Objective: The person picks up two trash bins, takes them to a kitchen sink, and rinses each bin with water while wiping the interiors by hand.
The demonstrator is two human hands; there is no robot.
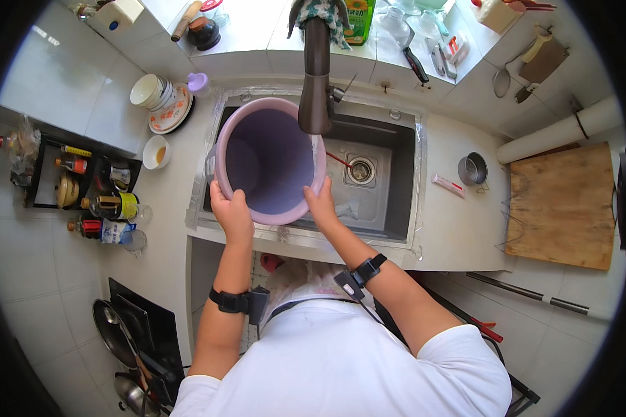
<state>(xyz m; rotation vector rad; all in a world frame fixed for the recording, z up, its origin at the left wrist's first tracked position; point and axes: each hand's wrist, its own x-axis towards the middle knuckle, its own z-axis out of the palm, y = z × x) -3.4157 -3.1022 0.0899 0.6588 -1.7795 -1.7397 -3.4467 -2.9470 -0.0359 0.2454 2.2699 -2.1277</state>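
A deep purple plastic bucket [276, 156] with a pink rim is tilted over the left part of the kitchen sink [404, 177]. My left hand [232, 211] grips its rim at the lower left, and my right hand [321, 203] grips the rim at the lower right. Above the bucket's right edge hangs the dark faucet [315, 104], with a stream of water running down inside the rim. The sink drain [361, 169] shows to the right of the bucket, with a thin red stick or tube leading to it. The bucket's outer underside is hidden.
Left of the sink stand stacked bowls [148, 93], a patterned plate [175, 117] and a small bowl [157, 152]. Sauce bottles [109, 206] line the left side. To the right are a toothpaste-like tube [448, 185], a round metal tin [472, 168] and a wooden cutting board [561, 206].
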